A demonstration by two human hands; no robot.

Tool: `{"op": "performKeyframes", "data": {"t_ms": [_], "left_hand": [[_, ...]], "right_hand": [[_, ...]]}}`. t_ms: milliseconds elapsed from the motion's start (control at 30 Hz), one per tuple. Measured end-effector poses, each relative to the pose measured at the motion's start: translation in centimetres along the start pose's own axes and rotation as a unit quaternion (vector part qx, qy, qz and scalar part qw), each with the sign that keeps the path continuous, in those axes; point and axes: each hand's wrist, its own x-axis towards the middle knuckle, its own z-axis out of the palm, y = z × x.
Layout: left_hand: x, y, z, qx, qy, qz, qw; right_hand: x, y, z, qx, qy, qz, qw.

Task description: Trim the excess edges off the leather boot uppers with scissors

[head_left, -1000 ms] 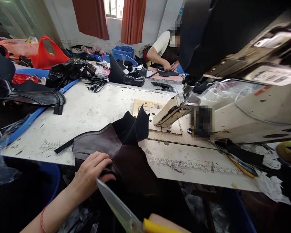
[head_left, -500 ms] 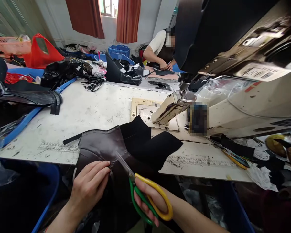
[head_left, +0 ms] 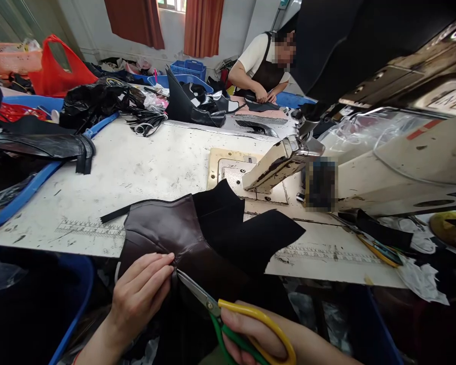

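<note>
A dark brown leather piece (head_left: 167,223) with black fabric flaps (head_left: 243,233) lies over the front edge of the table. My left hand (head_left: 140,291) pinches its fold, fingers pressed together. In my right hand (head_left: 251,329) is a pair of scissors (head_left: 209,304) with one yellow and one green handle, my fingers through the loops. The blades look nearly closed, and their tips point at the leather just right of my left fingertips. Whether the tips touch it I cannot tell.
A sewing machine (head_left: 395,172) stands at the right, its narrow arm (head_left: 273,162) over the white table (head_left: 148,157). Blue bins (head_left: 74,309) sit below the front edge. Black leather parts (head_left: 41,144) lie at left. Across the table a person (head_left: 258,71) handles dark pieces.
The scissors and my right hand have moved down and slightly right, so the tips now lie beside my left fingertips. My left hand keeps its pinch. The camera view has shifted a little.
</note>
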Motion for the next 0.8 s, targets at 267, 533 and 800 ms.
{"op": "performKeyframes", "data": {"t_ms": [267,533,800], "left_hand": [[0.4,0.3,0.2,-0.022,0.039,0.009,0.999],[0.3,0.2,0.3,-0.034,0.040,-0.001,0.999],[0.4,0.3,0.4,-0.048,0.046,0.001,0.998]], "right_hand": [[0.3,0.3,0.8,-0.002,0.003,-0.059,0.998],[0.8,1.8,2.1,-0.064,0.066,-0.138,0.986],[0.5,1.5,2.3,-0.072,0.072,-0.135,0.986]]}}
